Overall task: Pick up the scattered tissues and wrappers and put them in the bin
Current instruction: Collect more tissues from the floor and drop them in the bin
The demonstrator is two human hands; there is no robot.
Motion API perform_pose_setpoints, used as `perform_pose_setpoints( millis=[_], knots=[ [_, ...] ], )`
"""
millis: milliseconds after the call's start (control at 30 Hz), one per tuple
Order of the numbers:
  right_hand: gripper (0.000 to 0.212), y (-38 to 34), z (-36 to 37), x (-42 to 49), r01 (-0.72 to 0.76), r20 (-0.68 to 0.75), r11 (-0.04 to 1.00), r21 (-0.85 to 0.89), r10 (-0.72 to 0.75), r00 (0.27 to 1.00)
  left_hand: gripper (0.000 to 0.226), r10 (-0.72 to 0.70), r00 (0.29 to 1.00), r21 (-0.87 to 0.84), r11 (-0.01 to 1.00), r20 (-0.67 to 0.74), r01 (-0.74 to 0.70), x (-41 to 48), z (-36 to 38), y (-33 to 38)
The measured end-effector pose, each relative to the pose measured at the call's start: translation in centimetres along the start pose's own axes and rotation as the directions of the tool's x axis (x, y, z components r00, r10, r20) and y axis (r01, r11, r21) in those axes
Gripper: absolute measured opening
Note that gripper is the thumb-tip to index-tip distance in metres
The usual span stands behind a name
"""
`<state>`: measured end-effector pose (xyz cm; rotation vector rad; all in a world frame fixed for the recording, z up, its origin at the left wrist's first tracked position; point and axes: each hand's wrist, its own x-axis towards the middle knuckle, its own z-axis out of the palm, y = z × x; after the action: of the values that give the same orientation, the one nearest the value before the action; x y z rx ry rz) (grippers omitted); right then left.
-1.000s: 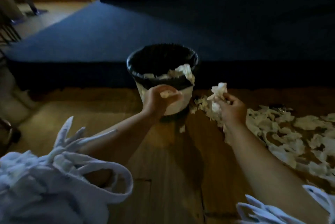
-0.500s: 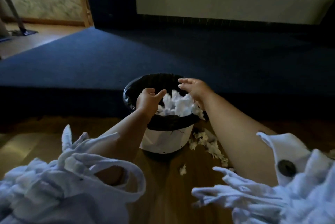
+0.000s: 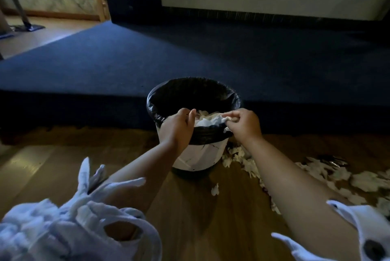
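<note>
A: Delta?
B: Both handfuls now in bin (image 3: 200, 155). The right hand (image 3: 242, 124) pinches a tissue scrap (image 3: 226, 117) over the near rim. The left hand (image 3: 177, 127) is curled at the rim, grip unclear.
A: Remaining?
B: Most tissues (image 3: 316, 170) still on floor (image 3: 190, 208), right of bin.

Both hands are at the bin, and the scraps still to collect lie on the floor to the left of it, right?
Not quite. The head view shows the left hand and the right hand, which pinches a tissue, at the bin. But the scraps still to collect lie on the floor to its right, not its left.
</note>
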<state>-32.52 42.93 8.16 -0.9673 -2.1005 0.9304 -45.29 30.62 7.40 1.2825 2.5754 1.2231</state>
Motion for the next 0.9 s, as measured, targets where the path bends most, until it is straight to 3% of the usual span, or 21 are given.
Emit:
perform_pose_setpoints(
  millis=[67,267,367,467,600,667,733,900],
  knots=[
    [0.02,-0.9,0.2,1.3,-0.002,-0.016,1.0,0.022,0.002,1.0,0.035,-0.025,1.0,-0.021,0.999,0.003,0.025,2.2,-0.1,0.4],
    [0.033,-2.9,1.3,6.0,-0.113,0.146,0.991,0.068,0.103,0.984,0.036,-0.021,0.995,-0.11,0.993,0.101,0.033,7.2,0.2,1.9],
    [0.024,-1.8,1.2,7.7,-0.182,-0.02,0.969,0.166,0.188,0.982,0.032,0.036,0.983,-0.127,0.992,0.182,-0.013,8.4,1.0,2.5],
    [0.019,-0.3,0.1,7.9,-0.252,-0.187,0.921,0.297,0.315,0.93,0.03,0.091,0.97,-0.221,0.975,0.227,-0.04,8.9,1.4,4.2],
    [0.018,2.9,-3.1,6.3,-0.396,-0.236,0.879,0.265,0.457,0.857,0.019,0.213,0.948,-0.407,0.908,0.237,-0.102,7.0,2.3,9.2],
    [0.017,5.1,-5.0,5.2,-0.447,-0.199,0.867,0.221,0.489,0.849,0.018,0.248,0.907,-0.428,0.9,0.34,-0.086,5.4,3.8,11.3],
    [0.019,7.7,-6.6,4.2,-0.492,-0.063,0.854,0.169,0.508,0.859,0.024,0.244,0.839,-0.376,0.925,0.486,-0.052,3.9,6.5,12.4],
    [0.024,16.6,-6.9,2.0,-0.533,0.098,0.846,-0.01,0.531,0.842,0.034,0.051,0.671,-0.138,0.988,0.74,0.076,1.4,16.6,10.1]
  ],
)
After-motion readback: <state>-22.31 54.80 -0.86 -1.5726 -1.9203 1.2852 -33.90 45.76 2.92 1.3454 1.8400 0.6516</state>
